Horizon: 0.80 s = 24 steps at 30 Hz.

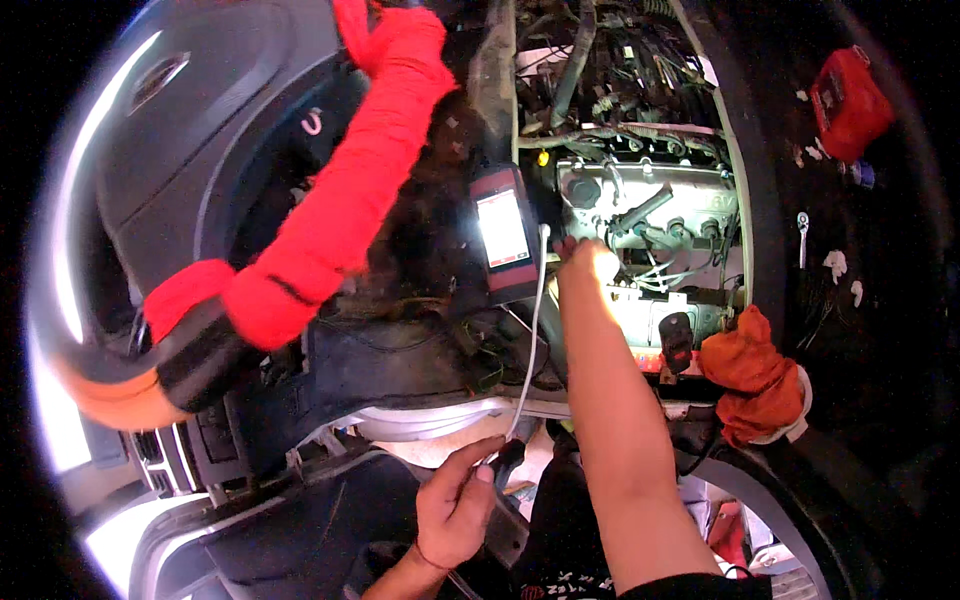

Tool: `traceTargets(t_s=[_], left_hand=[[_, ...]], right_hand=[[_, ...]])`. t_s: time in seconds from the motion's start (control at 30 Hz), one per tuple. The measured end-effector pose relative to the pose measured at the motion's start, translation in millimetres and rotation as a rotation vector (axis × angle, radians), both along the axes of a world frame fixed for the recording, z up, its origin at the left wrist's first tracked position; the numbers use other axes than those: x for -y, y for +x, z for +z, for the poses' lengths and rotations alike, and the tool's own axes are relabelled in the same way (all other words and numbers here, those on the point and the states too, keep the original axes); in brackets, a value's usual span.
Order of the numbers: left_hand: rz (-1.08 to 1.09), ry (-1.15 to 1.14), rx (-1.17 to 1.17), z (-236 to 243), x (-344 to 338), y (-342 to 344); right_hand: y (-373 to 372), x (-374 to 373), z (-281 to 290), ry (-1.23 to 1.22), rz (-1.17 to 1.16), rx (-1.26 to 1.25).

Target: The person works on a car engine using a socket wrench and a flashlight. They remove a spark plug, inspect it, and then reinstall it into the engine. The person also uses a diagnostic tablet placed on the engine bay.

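Observation:
My left hand is low in the middle with its thumb and fingers closed on a small black piece at the lower end of a white cable. The cable rises to beside a handheld tablet in a dark red case, its screen lit. My right arm stretches up to the engine, where my right hand is beside the silver engine cover and its dark filler cap. Glare and shadow hide its fingers and anything in them.
A steering wheel wrapped in red cloth spans the upper left. Right of the engine are an orange cloth, a black key fob-like piece, a ratchet and a red pouch. Wires and hoses crowd the bay.

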<state>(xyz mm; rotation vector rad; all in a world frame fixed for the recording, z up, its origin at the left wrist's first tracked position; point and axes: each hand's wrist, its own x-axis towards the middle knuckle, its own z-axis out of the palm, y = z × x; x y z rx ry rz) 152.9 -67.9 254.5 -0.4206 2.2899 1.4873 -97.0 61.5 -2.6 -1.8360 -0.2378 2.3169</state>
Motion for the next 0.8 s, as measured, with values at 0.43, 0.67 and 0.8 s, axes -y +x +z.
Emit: traceTargets(t_s=[0.43, 0.67, 0.8], left_hand=[[-0.164, 0.072, -0.456, 130, -47, 14], [-0.292, 0.359, -0.516, 204, -54, 58], [-0.325, 0.455, -0.375, 236, -53, 100]], right_hand=[[274, -60, 311, -0.037, 0.732, -1.124], [343, -66, 373, -0.108, 0.828, -1.388], [367, -74, 396, 0.033, 0.907, -1.516]])
